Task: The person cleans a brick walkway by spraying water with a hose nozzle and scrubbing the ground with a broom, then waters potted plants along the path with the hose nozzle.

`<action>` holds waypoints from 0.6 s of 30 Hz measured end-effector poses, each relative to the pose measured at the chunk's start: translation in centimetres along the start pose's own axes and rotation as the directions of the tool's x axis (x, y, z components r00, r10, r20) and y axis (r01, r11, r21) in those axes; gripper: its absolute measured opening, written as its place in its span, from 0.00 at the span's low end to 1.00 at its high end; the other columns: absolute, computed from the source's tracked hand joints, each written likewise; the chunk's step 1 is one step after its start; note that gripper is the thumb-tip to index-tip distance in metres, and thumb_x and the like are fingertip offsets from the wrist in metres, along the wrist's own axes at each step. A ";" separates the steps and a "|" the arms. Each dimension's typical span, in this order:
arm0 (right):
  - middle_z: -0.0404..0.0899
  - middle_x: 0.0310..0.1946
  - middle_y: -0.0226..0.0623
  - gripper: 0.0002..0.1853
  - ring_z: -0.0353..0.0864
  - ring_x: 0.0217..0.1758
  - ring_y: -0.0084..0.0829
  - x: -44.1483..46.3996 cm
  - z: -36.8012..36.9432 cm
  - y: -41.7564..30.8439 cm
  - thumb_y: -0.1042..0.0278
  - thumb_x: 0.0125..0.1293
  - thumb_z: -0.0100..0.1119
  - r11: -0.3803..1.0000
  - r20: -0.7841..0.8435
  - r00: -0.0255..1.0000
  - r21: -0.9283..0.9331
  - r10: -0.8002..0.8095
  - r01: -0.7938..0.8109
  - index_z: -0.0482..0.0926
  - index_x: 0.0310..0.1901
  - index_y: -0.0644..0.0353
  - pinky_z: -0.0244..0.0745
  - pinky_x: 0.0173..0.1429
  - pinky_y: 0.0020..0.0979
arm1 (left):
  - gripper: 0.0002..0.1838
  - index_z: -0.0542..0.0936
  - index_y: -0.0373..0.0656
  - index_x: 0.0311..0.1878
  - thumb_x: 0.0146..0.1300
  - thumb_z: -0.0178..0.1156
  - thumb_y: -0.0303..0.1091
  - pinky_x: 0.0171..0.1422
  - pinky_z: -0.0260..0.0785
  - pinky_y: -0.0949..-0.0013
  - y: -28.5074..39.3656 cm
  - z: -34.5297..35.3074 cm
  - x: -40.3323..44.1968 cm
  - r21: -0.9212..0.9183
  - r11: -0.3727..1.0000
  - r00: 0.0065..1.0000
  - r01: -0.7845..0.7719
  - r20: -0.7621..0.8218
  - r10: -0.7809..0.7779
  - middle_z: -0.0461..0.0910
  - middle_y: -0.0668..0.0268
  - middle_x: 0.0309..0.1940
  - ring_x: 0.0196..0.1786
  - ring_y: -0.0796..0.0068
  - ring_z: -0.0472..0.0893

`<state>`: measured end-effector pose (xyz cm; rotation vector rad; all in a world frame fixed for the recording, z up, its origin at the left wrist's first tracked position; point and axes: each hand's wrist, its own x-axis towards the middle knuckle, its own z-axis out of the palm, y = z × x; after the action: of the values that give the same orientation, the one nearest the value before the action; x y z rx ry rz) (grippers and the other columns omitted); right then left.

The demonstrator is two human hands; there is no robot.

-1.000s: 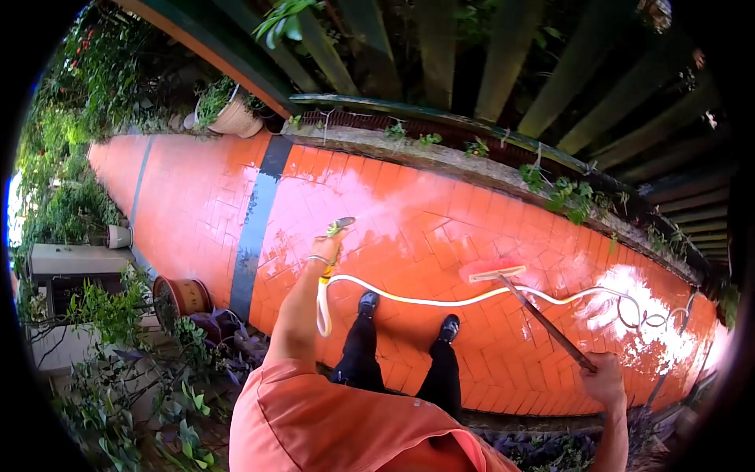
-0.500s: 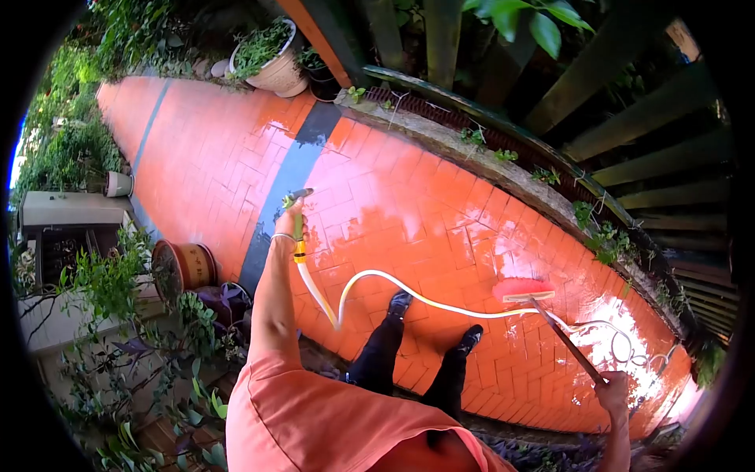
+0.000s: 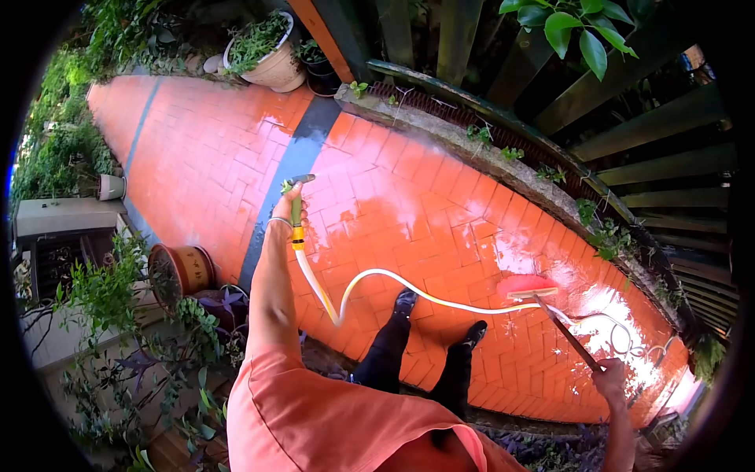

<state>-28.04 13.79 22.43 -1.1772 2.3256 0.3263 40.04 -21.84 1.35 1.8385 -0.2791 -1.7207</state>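
Note:
My left hand (image 3: 289,203) is wrapped round a green spray nozzle (image 3: 297,182), which points to the right over the wet orange brick paving (image 3: 393,228). From the yellow fitting under that hand a white hose (image 3: 425,297) curves across the bricks, past my feet, to coils at the right. My right hand (image 3: 610,377) grips the end of a brush pole (image 3: 572,340). The pole's wide head with red bristles (image 3: 528,286) rests on the wet bricks beside the hose. A faint spray shows near the nozzle.
A slatted fence (image 3: 653,130) and stone kerb (image 3: 472,159) border the far side. Beyond the dark stripe (image 3: 292,161) stands a pale planter (image 3: 275,67). A brown pot (image 3: 191,270) and leafy plants are at the left. My dark shoes (image 3: 405,303) stand on the bricks.
The view has shifted. My left hand with the nozzle has moved left, towards the dark stripe. The brush head now lies further right of my feet, still held by my right hand.

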 end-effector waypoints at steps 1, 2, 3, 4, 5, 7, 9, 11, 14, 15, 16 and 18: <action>0.77 0.18 0.50 0.07 0.80 0.21 0.38 -0.2 0.1 -0.3 0.76 0.46 0.61 0.998 -0.051 0.997 -0.039 -0.055 0.053 0.83 0.29 0.68 0.71 0.24 0.35 | 0.23 0.68 0.46 0.25 0.58 0.60 0.57 0.16 0.58 0.70 0.2 -0.4 0.2 -0.019 1.000 1.000 0.007 -0.013 -0.008 0.66 0.69 0.16 0.14 0.75 0.65; 0.80 0.21 0.44 0.09 0.81 0.21 0.37 -0.2 -0.4 -0.5 0.74 0.47 0.64 0.993 0.053 0.997 -0.103 0.062 -0.057 0.84 0.34 0.64 0.77 0.28 0.35 | 0.25 0.68 0.46 0.23 0.58 0.59 0.58 0.16 0.58 0.69 0.2 -0.8 0.5 -0.046 0.998 0.998 -0.042 -0.050 0.040 0.65 0.69 0.15 0.13 0.75 0.64; 0.80 0.21 0.44 0.09 0.81 0.21 0.37 -0.3 -0.2 -0.1 0.74 0.47 0.64 0.993 0.054 0.997 -0.102 0.062 -0.057 0.84 0.34 0.64 0.77 0.28 0.35 | 0.25 0.68 0.46 0.23 0.58 0.59 0.58 0.16 0.58 0.69 0.2 -1.1 0.4 -0.045 0.998 0.998 -0.043 -0.051 0.041 0.65 0.69 0.15 0.13 0.75 0.64; 0.80 0.19 0.44 0.08 0.81 0.20 0.36 -0.4 0.2 0.8 0.75 0.48 0.63 0.997 0.044 0.998 -0.065 0.043 -0.040 0.84 0.32 0.64 0.76 0.28 0.35 | 0.25 0.68 0.46 0.23 0.58 0.59 0.58 0.16 0.58 0.70 0.3 -1.4 0.4 -0.045 0.999 0.999 -0.016 -0.039 0.014 0.65 0.69 0.15 0.13 0.74 0.64; 0.80 0.17 0.43 0.06 0.81 0.20 0.35 -0.4 0.6 1.5 0.76 0.48 0.62 0.999 0.036 0.999 -0.026 0.022 -0.021 0.84 0.30 0.65 0.76 0.27 0.34 | 0.26 0.68 0.46 0.23 0.57 0.59 0.59 0.16 0.58 0.70 0.5 -1.7 0.2 -0.043 0.999 0.999 0.010 -0.030 -0.011 0.65 0.69 0.14 0.13 0.74 0.65; 0.79 0.14 0.41 0.05 0.80 0.18 0.32 -0.3 1.1 1.8 0.77 0.48 0.61 1.000 0.020 1.000 -0.024 -0.018 0.018 0.84 0.28 0.65 0.75 0.25 0.33 | 0.26 0.68 0.46 0.23 0.57 0.60 0.60 0.16 0.58 0.70 0.6 -1.0 -0.3 -0.008 1.000 0.999 -0.019 -0.032 0.019 0.65 0.68 0.14 0.14 0.74 0.66; 0.78 0.14 0.41 0.06 0.80 0.17 0.30 -0.2 0.7 1.9 0.78 0.47 0.60 0.999 0.052 0.998 0.022 0.039 -0.040 0.84 0.28 0.65 0.74 0.23 0.32 | 0.26 0.68 0.46 0.22 0.56 0.60 0.60 0.16 0.58 0.70 0.9 -0.2 -0.8 0.026 0.997 0.996 0.072 0.057 -0.073 0.65 0.68 0.13 0.13 0.74 0.66; 0.78 0.14 0.42 0.07 0.80 0.17 0.29 -0.2 0.3 1.9 0.78 0.47 0.60 0.997 0.063 0.996 0.038 0.067 -0.069 0.85 0.29 0.65 0.74 0.23 0.31 | 0.28 0.67 0.46 0.20 0.56 0.59 0.62 0.16 0.59 0.69 0.8 -0.4 -0.2 0.008 1.000 1.000 0.011 0.010 -0.011 0.64 0.67 0.11 0.12 0.74 0.64; 0.78 0.14 0.43 0.08 0.80 0.17 0.30 -0.6 0.6 2.0 0.78 0.46 0.60 0.998 0.064 0.996 -0.019 0.066 -0.065 0.84 0.30 0.65 0.74 0.23 0.31 | 0.29 0.67 0.45 0.19 0.55 0.58 0.64 0.16 0.58 0.68 1.4 -2.7 -0.2 -0.039 0.997 0.997 0.068 -0.018 -0.069 0.64 0.67 0.11 0.12 0.72 0.64; 0.77 0.15 0.45 0.07 0.79 0.18 0.35 -0.8 1.0 2.1 0.77 0.46 0.60 0.996 0.052 0.995 0.002 0.090 -0.091 0.83 0.29 0.67 0.72 0.24 0.34 | 0.29 0.67 0.45 0.19 0.55 0.58 0.64 0.16 0.58 0.68 1.4 -2.5 -0.4 -0.032 0.997 0.998 0.067 -0.016 -0.068 0.64 0.67 0.11 0.12 0.72 0.64; 0.76 0.16 0.48 0.07 0.79 0.19 0.40 -1.0 1.2 2.0 0.76 0.45 0.59 0.993 0.043 0.993 0.024 0.112 -0.113 0.82 0.28 0.68 0.70 0.24 0.36 | 0.29 0.68 0.45 0.19 0.55 0.58 0.63 0.16 0.58 0.68 1.4 -2.2 -0.8 -0.003 0.999 0.999 0.042 -0.018 -0.042 0.64 0.67 0.11 0.12 0.72 0.64; 0.77 0.17 0.49 0.07 0.79 0.20 0.42 -1.2 0.7 0.7 0.76 0.45 0.59 0.996 0.039 0.996 0.023 0.081 -0.082 0.82 0.28 0.68 0.71 0.25 0.37 | 0.29 0.68 0.45 0.20 0.55 0.59 0.63 0.17 0.58 0.68 1.1 -1.3 -0.9 0.046 0.999 1.000 -0.011 -0.016 0.012 0.63 0.67 0.10 0.11 0.71 0.63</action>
<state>-27.79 15.38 22.45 -1.0575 2.3421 0.3455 41.46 -21.88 2.69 1.8788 -0.3240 -1.7044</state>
